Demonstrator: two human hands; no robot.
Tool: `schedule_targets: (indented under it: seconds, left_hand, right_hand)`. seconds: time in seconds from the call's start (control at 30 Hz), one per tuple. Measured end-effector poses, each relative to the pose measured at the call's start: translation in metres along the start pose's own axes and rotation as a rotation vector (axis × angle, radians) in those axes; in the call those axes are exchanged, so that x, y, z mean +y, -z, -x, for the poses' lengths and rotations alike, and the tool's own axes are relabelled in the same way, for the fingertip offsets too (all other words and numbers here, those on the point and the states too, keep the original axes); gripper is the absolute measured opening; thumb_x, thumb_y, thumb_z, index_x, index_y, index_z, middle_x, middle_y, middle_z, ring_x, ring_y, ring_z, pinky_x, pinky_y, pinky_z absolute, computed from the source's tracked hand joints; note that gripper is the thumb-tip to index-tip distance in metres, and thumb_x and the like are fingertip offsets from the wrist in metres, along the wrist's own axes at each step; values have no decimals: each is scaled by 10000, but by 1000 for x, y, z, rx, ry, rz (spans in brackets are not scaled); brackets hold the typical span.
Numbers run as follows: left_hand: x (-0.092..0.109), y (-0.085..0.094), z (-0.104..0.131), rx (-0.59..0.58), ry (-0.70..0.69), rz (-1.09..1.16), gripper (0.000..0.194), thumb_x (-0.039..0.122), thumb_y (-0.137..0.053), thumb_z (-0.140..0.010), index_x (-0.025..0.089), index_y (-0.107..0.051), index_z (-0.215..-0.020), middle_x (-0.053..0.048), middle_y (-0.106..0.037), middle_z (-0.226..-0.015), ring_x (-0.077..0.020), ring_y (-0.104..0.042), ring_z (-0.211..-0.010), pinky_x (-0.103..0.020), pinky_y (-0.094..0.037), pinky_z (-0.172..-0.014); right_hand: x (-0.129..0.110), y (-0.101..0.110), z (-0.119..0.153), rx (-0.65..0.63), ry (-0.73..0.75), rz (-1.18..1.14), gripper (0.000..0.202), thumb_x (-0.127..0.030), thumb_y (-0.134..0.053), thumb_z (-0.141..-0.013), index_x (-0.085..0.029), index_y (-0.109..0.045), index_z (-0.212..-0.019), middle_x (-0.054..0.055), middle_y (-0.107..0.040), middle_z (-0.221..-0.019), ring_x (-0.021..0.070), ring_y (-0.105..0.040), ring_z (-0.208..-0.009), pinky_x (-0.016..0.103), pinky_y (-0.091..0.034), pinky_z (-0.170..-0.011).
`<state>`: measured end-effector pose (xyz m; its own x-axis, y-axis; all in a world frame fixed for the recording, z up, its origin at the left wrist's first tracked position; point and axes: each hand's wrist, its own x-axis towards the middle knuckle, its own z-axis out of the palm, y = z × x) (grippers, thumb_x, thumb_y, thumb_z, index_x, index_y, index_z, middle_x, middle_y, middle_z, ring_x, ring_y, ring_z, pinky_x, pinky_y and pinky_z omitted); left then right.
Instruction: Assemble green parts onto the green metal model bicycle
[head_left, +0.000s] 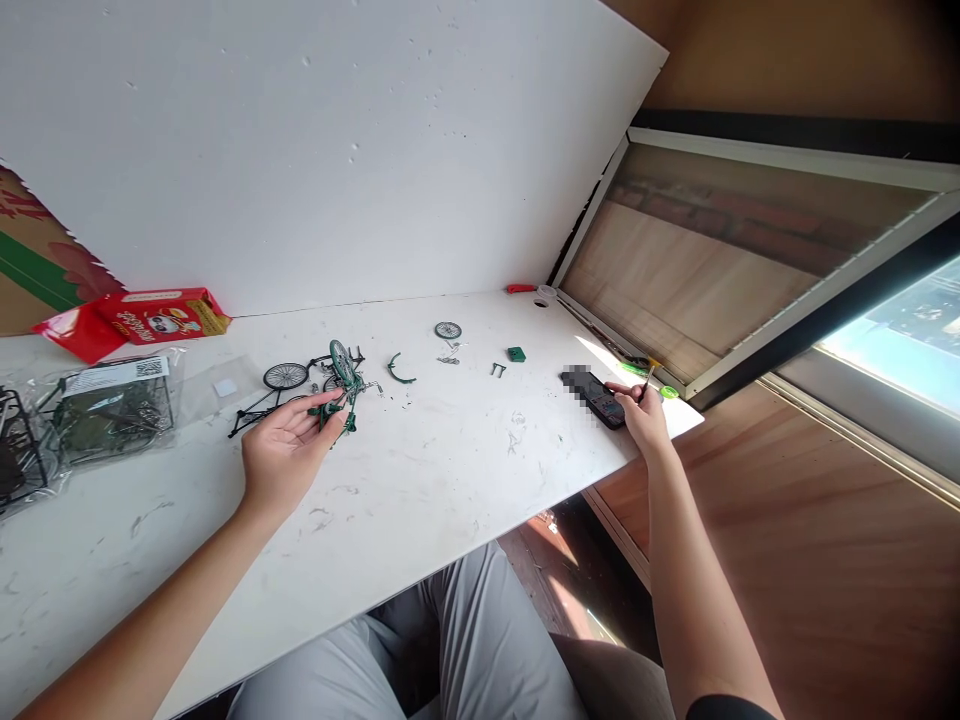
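My left hand (289, 450) grips a small green model bicycle (343, 375) between thumb and fingers, with its spoked wheel tilted up. Behind it on the table lies a black model bicycle (281, 385), partly covered by the hand. Near the table's right end, my right hand (641, 415) pinches a slim dark tool with a yellow end (651, 372); its exact kind is unclear. Just left of that hand lies a black phone (600, 400), partly blurred out. Loose pieces lie between the hands: a curved green part (397, 370), a spoked wheel (448, 330) and a green block (516, 354).
Plastic bags of model parts (112, 410) and a red box (169, 315) stand at the left. A white board (375, 150) rises behind the white table (420, 480). At right are a framed window (712, 230), a green ring (669, 392) and a red-handled object (520, 289).
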<state>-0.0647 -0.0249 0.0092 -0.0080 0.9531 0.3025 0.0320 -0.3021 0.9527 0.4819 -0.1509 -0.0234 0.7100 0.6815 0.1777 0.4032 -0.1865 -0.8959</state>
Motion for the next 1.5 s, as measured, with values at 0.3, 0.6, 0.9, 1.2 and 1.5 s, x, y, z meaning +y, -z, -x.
schedule_targets:
  seconds: [0.3,0.6,0.9,1.2,1.5]
  left_hand:
    - [-8,2,-1,-13,-8,8,426,368,-888,-821,148,-790,-1173,-169,-789,-1294,-309,-791,-1146,-444,-660,-1039]
    - [-12,2,-3,-12,-16,58,441,380,-898,-801,138,-798,-1157,-185,-790,-1278,-324,-785,-1153,-486,-648,-1061]
    - [-17,3,-4,-24,-41,86,434,364,-886,-816,132,-797,-1172,-185,-791,-1269,-307,-782,-1146,-470,-639,-1067]
    - [-19,3,-3,-45,-44,92,397,363,-868,-837,149,-805,-1165,-176,-792,-1272,-300,-775,-1167,-475,-613,-1105]
    - [-21,3,-7,-46,-37,117,391,367,-857,-847,155,-806,-1171,-175,-797,-1257,-296,-783,-1141,-474,-626,-1077]
  right_hand:
    - [-12,-3,1,-80,34,210,687,-675,-875,-686,-289,-340,-879,130,-711,-1410,352,-631,-1246,548,-484,-1065]
    - [-2,-5,-15,-86,140,402,674,-634,-919,-603,-287,-448,-939,99,-706,-1239,342,-630,-1143,458,-513,-920]
    - [-9,-5,-13,-112,67,368,728,-647,-928,-582,-282,-375,-884,122,-712,-1333,341,-632,-1165,446,-501,-908]
    - [-21,-8,-1,-79,32,299,731,-634,-923,-623,-282,-326,-853,131,-716,-1409,339,-653,-1173,449,-490,-903]
    - [-15,-10,-3,-30,83,404,672,-730,-865,-639,-262,-465,-908,146,-711,-1247,350,-635,-1120,468,-476,-901]
